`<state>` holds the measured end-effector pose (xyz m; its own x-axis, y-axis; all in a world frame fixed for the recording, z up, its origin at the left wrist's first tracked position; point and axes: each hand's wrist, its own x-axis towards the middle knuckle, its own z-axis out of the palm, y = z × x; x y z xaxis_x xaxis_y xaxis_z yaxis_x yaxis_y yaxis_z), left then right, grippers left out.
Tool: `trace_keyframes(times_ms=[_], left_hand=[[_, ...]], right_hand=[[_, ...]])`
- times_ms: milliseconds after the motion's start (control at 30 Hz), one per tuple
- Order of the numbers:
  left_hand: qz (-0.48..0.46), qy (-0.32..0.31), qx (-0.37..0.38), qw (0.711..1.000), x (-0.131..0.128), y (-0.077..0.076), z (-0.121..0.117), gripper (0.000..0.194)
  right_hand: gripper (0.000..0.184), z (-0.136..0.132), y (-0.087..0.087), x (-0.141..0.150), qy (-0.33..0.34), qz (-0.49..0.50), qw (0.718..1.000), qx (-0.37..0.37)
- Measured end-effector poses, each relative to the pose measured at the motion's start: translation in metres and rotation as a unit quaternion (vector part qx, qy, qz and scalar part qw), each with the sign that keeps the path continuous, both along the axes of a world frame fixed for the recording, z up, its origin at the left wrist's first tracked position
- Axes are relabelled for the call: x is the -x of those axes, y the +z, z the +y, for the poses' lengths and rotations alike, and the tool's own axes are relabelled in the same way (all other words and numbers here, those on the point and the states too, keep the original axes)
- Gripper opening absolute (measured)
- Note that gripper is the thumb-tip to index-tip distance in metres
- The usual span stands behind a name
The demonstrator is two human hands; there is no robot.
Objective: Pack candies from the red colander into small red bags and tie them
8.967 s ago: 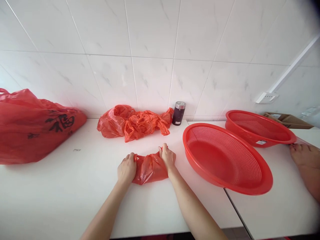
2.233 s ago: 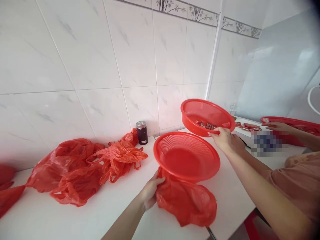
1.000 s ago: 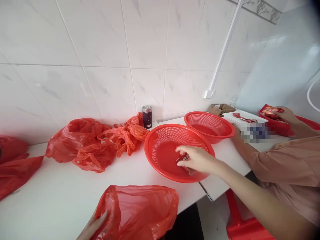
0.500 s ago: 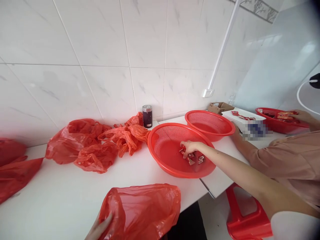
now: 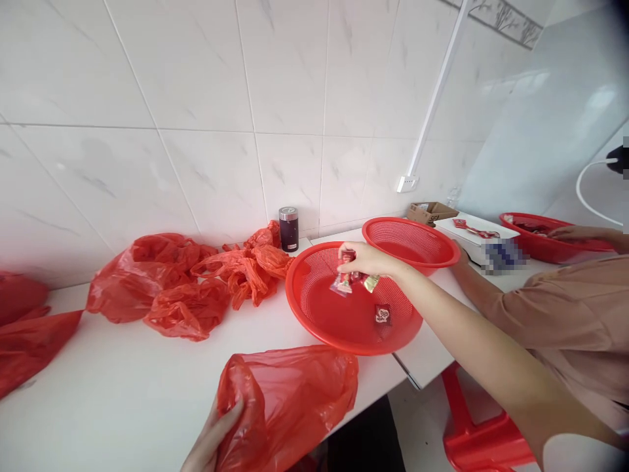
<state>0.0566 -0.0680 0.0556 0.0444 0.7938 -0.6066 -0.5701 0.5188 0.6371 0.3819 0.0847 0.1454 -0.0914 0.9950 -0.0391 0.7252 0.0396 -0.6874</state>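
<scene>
My left hand [image 5: 219,429] grips a red plastic bag [image 5: 299,400] by its left side, in front of the table's edge. The bag's mouth gapes upward. Above the near red perforated basket [image 5: 307,318], my right hand [image 5: 363,259] is closed on several small wrapped candies [image 5: 345,272], in red, clear and gold wrappers. One dark red wrapped piece [image 5: 383,314] lies on the basket's floor beneath that hand.
Crumpled red bags [image 5: 147,275] lie to the left, beside a dark tumbler [image 5: 289,229]. A second red basket [image 5: 383,226] stands behind. On the right, a co-worker [image 5: 565,321] reaches into another red basket [image 5: 528,246] near a white scale [image 5: 479,239]. A red stool [image 5: 481,439] stands below.
My right hand has closed on candies and lifted them off the basket's floor, leaving one piece there. My left hand has moved the bag slightly right and up. The co-worker's hand has lowered into their basket.
</scene>
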Motion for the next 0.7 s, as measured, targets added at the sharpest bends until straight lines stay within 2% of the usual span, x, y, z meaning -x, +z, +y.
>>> trace_keyframes(times_ms=[33,67,100,167,233,333,400,500,600,700], left_hand=[[-0.004,-0.002,-0.005,1.0,-0.003,0.001,0.0,0.067],[-0.009,-0.003,-0.011,1.0,-0.005,0.002,0.001,0.066],[-0.015,-0.004,-0.017,1.0,-0.007,0.002,0.001,0.065],[-0.021,-0.002,-0.029,0.999,-0.009,-0.001,0.001,0.063],[-0.024,-0.001,-0.035,0.999,-0.007,-0.01,0.002,0.063],[-0.014,0.014,-0.041,0.999,0.003,-0.026,0.005,0.059],[0.008,0.014,-0.049,0.999,0.011,-0.034,0.007,0.061],[0.028,0.004,-0.07,0.997,0.025,-0.039,0.008,0.071],[0.037,0.012,-0.088,0.995,0.037,-0.034,0.006,0.075],[0.069,0.02,-0.117,0.991,0.045,-0.026,0.005,0.077]], right_hand=[[0.025,-0.012,0.008,0.017,0.022,0.024,0.999,-0.023],[0.027,-0.025,0.014,0.036,0.072,0.076,0.993,-0.05],[0.027,-0.04,0.015,0.057,0.112,0.129,0.984,-0.049],[0.029,-0.067,0.004,0.098,0.176,0.198,0.964,-0.002],[0.03,-0.086,-0.024,0.135,0.17,0.225,0.96,-0.005],[0.024,-0.096,-0.08,0.175,0.063,0.278,0.954,-0.09],[0.023,-0.096,-0.112,0.188,0.035,0.289,0.946,-0.139],[0.02,-0.095,-0.144,0.194,0.063,0.291,0.94,-0.167],[0.017,-0.096,-0.159,0.191,0.156,0.242,0.938,-0.192],[0.013,-0.093,-0.16,0.183,0.243,0.13,0.942,-0.19]])
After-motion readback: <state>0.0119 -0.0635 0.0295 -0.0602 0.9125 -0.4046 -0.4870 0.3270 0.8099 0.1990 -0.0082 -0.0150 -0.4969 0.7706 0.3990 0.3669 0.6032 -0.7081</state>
